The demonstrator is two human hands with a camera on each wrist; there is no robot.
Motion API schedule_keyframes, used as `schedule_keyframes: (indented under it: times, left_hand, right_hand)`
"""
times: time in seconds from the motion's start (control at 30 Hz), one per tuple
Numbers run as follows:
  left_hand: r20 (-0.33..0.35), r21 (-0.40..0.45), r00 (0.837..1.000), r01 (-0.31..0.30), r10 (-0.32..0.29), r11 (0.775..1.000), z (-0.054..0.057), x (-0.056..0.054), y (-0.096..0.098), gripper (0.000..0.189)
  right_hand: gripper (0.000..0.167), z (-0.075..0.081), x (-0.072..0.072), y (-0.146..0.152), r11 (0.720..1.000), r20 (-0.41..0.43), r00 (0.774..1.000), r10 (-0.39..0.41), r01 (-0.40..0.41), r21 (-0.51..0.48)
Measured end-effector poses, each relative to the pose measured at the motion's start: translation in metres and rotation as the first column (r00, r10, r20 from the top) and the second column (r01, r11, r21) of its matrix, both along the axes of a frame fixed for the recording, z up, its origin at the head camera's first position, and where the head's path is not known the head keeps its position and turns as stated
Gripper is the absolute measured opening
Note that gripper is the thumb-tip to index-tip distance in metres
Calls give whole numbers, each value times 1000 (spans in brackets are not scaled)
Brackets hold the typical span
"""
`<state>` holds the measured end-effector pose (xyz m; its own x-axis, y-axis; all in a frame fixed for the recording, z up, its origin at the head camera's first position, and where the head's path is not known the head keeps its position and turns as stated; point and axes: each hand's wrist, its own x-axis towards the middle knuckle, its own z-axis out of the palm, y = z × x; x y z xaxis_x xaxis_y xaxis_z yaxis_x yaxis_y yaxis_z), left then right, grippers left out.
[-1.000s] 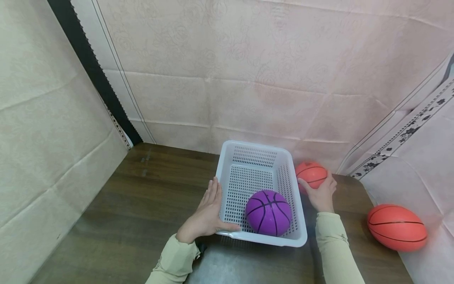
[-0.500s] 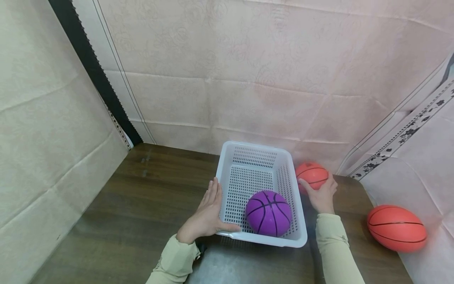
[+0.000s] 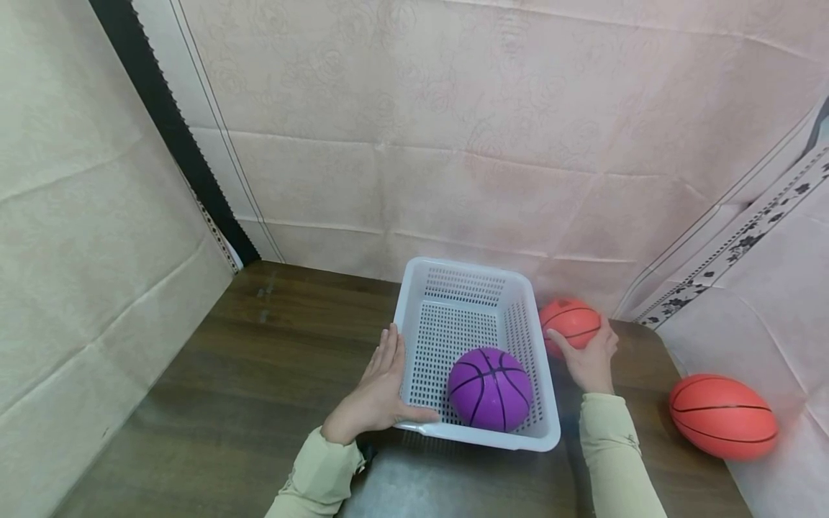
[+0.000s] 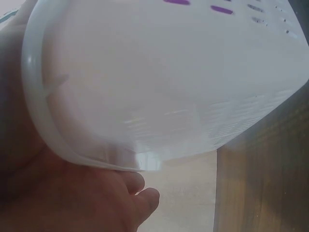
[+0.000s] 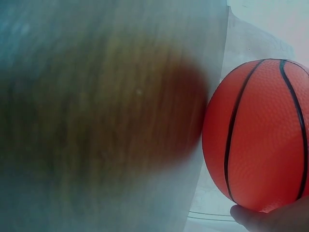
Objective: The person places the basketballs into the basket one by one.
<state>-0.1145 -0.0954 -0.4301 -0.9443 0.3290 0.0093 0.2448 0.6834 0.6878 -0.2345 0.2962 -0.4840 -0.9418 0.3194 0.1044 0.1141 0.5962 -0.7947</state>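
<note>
A white perforated plastic basket (image 3: 463, 306) stands on the table, with a purple toy basketball (image 3: 490, 389) inside at its near right. My left hand (image 3: 376, 392) rests against the basket's near left corner, straight fingers along the outer left side and thumb across the front rim. Just beyond the right wall, my right hand (image 3: 591, 356) grips a red-orange toy basketball (image 3: 570, 322), thumb on its near left and fingers round its right. In the right wrist view, that red-orange ball (image 5: 265, 135) fills the right side, with a fingertip at its lower edge.
Another red-orange toy basketball (image 3: 723, 416) lies at the table's right edge, beside the cloth side wall. The wooden table (image 3: 259, 388) extends left of the basket. Pale patterned cloth (image 3: 453, 158) hangs close behind the basket and on both sides.
My right hand and the red-orange ball in its grip have shifted very slightly right and nearer. My left hand, the basket and the purple ball have stayed in place.
</note>
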Motion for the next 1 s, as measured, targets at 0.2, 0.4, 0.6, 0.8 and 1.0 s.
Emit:
schedule_keyframes:
  times: [0.2,0.4,0.6,0.8,1.0]
  left_hand:
    - [-2,-6,1000,-2,2,1000,0,0,0,140]
    - [11,-2,1000,-5,5,1000,0,-1,0,139]
    - [14,-3,1000,-4,4,1000,0,-1,0,140]
    - [8,-5,1000,-6,6,1000,-1,-1,1,139]
    - [14,-5,1000,-6,6,1000,0,-1,0,139]
  right_hand:
    - [113,-1,3,2,1000,4,1000,-11,11,0]
    - [110,1,5,2,1000,-8,1000,-6,6,-9]
    - [109,4,8,2,1000,-8,1000,-6,6,-18]
    - [109,6,11,2,1000,-22,1000,-6,6,-22]
    - [109,10,18,2,999,-32,999,-17,15,-36]
